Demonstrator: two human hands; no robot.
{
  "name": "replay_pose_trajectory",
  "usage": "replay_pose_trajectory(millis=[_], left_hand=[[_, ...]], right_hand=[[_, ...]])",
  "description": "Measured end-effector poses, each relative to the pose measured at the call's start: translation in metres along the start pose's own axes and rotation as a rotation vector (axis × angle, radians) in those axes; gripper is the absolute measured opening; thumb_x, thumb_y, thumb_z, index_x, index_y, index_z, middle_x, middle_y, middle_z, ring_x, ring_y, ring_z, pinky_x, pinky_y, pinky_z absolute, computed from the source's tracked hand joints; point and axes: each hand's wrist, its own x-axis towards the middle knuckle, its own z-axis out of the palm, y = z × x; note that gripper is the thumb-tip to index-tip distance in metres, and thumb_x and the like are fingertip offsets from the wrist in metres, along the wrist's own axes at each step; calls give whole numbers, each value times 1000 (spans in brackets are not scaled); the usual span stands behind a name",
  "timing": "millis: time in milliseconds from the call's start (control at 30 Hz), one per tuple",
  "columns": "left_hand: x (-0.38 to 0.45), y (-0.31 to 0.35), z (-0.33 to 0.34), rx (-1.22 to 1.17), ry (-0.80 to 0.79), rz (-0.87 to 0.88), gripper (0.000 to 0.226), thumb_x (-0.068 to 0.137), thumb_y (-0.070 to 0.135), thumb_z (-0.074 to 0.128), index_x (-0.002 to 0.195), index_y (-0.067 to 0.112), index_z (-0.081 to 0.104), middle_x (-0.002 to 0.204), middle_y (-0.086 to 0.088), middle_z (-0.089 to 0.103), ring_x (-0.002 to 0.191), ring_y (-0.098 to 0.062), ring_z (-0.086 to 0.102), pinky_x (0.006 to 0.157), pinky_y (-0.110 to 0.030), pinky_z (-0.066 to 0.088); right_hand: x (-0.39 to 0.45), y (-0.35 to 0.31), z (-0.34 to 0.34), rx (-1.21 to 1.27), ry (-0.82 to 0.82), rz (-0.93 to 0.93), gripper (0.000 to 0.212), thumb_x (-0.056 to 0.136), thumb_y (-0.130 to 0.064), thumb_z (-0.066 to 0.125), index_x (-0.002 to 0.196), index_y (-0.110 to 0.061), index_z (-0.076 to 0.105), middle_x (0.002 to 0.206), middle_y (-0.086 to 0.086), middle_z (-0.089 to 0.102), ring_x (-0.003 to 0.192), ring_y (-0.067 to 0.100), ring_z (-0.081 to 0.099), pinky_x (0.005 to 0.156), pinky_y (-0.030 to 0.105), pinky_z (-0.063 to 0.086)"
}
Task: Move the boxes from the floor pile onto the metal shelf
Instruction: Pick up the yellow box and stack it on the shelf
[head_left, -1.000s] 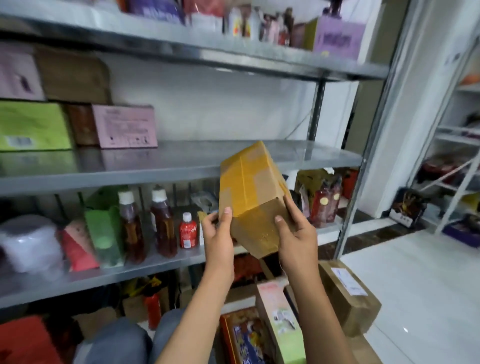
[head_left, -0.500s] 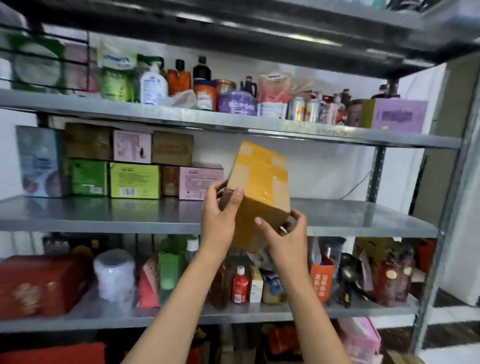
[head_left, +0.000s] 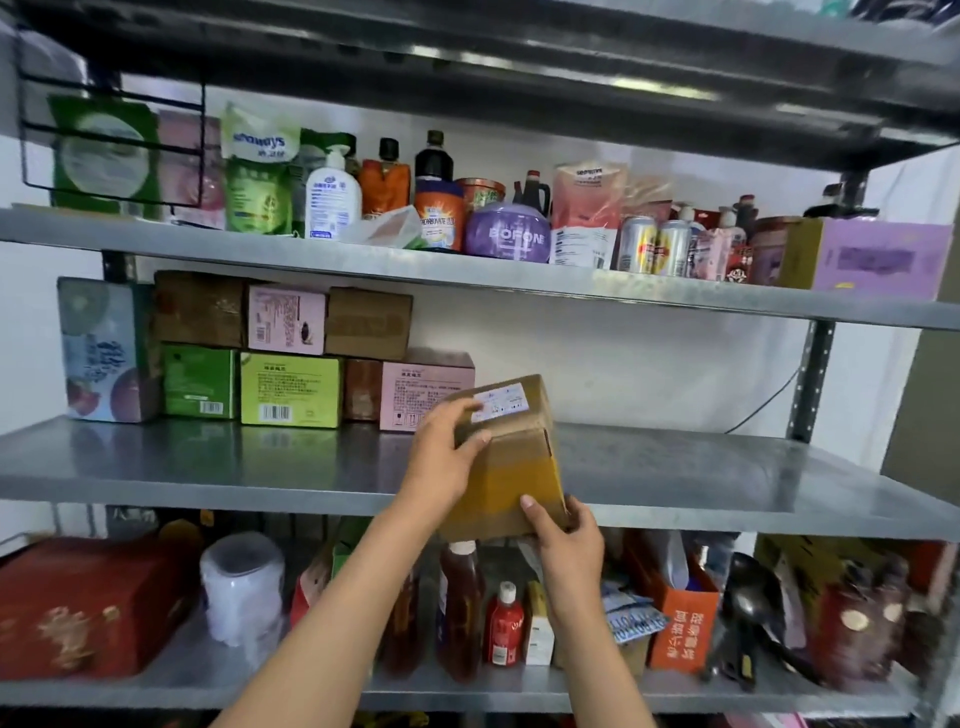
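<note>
So both hands are on one cardboard box (head_left: 511, 457), brown with a band of yellow tape round it and a single white label on top. The left hand (head_left: 447, 457) has its fingers curled over the upper left edge of the box, thumb tip pressed on the front face. The right hand (head_left: 563, 540) grips the bottom right corner, thumb up on the front, other fingers wrapped underneath where I can't see them. The box sits tilted at the front lip of the metal shelf (head_left: 701, 478), its middle level; can't tell whether the base is actually resting on the metal or just above it.

Counting from that box: just behind and to the left of it there's a stack of boxes against the wall. Bottom row has four: a green box (head_left: 200, 382), a lime green box (head_left: 291, 392), a small brown one (head_left: 362, 389) and a pink box (head_left: 426, 387) that the held box partly overlaps. On top of those sit three more: a brown box (head_left: 200, 309), a pink one (head_left: 287, 319), another brown box (head_left: 369, 322). One tall pale blue box (head_left: 106, 348) stands at the far left end. That's eight shelved boxes, plus the one in hand.

One level above the box: bottles, pouches, two drink cans (head_left: 654, 247) side by side, and one purple tub (head_left: 508, 234). Below the box: one red carton (head_left: 88, 608), one white wrapped roll (head_left: 241, 582), one small red bottle (head_left: 505, 623).
</note>
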Motion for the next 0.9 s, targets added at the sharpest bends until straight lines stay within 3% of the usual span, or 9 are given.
replay_pose_trajectory(millis=[133,233,300,467,567,633,767,900], left_hand=[[11,-21,1,7,173,-285,78,80,52,68,143,19,35,145,-2,40,131,-23,42,105,-45,41],[12,-35,9,-216,100,-420,53,92,46,54,136,18,43,132,-3,54,117,-22,52,98,-42,45],[13,-40,15,-219,87,-396,39,97,39,49,131,21,47,126,-2,58,113,-22,54,96,-42,46],[37,-34,15,-246,68,-225,40,96,41,50,134,28,46,127,7,53,116,-15,50,95,-36,44],[65,-24,15,-223,31,-121,36,97,36,51,132,29,48,123,10,55,115,-13,51,96,-38,47],[84,-19,13,-252,20,-90,34,98,27,52,131,29,48,119,11,55,114,-12,52,97,-38,48],[125,-18,5,-218,59,-37,38,98,13,50,134,26,48,119,10,57,113,-9,53,93,-28,44],[161,-30,-8,-166,57,0,51,96,-4,40,139,25,44,131,8,53,123,-10,48,101,-27,38]], right_hand=[[19,-2,-3,-134,-39,-52,63,75,-30,82,130,-19,55,121,-2,60,107,15,58,94,36,52],[31,2,0,-183,-105,-93,61,78,-23,80,134,-24,55,122,-7,63,110,14,62,94,41,55],[37,5,3,-161,-129,-117,57,80,-19,78,133,-25,57,115,-9,68,105,11,64,92,40,56],[54,-3,11,-76,-103,-192,45,85,-15,72,126,-30,60,110,-17,68,104,2,63,92,28,54],[76,-18,17,-38,-114,-231,40,87,-15,70,118,-37,57,106,-23,66,98,-6,62,84,17,52],[93,-31,24,-20,-130,-254,43,88,-18,69,125,-34,55,107,-24,63,98,-6,60,87,20,51],[134,-53,47,-89,-164,-320,50,89,-26,69,136,-24,53,123,-7,65,113,12,61,96,35,53],[171,-67,75,-134,-206,-391,47,91,-23,66,136,-20,53,123,-4,64,111,13,61,92,29,53]])
